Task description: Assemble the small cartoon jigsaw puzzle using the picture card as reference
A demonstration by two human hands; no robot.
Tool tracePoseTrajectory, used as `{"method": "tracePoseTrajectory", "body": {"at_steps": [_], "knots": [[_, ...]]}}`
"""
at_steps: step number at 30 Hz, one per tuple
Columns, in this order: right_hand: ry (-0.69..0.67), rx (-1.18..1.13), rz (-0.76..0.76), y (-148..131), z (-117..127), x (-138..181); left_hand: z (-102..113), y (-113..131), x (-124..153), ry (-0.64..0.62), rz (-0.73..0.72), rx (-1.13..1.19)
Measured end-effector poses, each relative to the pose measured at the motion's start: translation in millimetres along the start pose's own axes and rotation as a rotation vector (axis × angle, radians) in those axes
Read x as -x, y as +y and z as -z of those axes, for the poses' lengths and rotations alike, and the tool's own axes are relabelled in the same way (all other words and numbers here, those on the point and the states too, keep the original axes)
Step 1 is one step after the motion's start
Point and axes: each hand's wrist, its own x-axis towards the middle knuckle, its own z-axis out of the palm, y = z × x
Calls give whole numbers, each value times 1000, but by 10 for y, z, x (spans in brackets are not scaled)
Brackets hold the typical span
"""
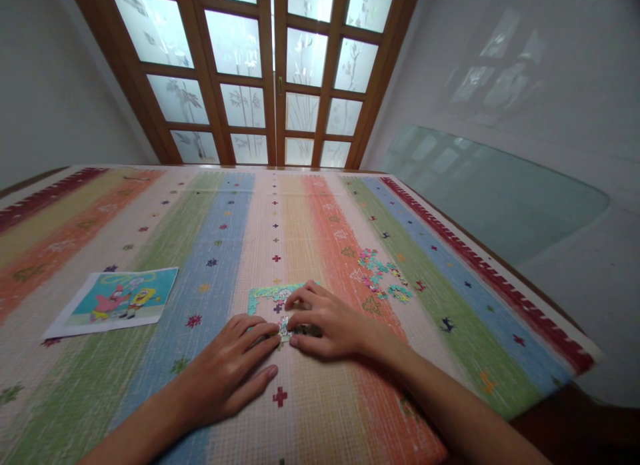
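Note:
A partly joined jigsaw puzzle point(257, 294), with a turquoise and green edge, lies on the striped tablecloth in front of me. A small pale jigsaw piece point(285, 328) is between my two hands, at the lower side of the joined part. My right hand point(330, 322) has its thumb and bent fingers around this piece and covers part of the puzzle. From the left, the fingertips of my left hand point(237, 358) touch the piece's edge; its fingers are stretched out and the thumb is apart, resting low. How the piece joins its neighbours is hidden by my fingers.
Loose jigsaw pieces point(383, 275) lie in a scattered heap to the right, beyond my right hand. A printed cartoon picture sheet point(123, 298) lies at the left. The striped tablecloth point(210, 398) covers the table, which reaches toward wooden glass-paned doors point(275, 105).

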Motion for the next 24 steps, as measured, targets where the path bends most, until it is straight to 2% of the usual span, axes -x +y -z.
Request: {"method": "tracePoseTrajectory", "body": {"at_steps": [9,18,24], "knots": [[75,46,-30,-30,-113,-15,13,18,-19,6,-18,-24],[42,70,-22,-64,-143,-35,7,22,-34,14,-8,-12],[76,74,-60,-79,-178,-39,9,21,-34,26,-15,-8]]}}
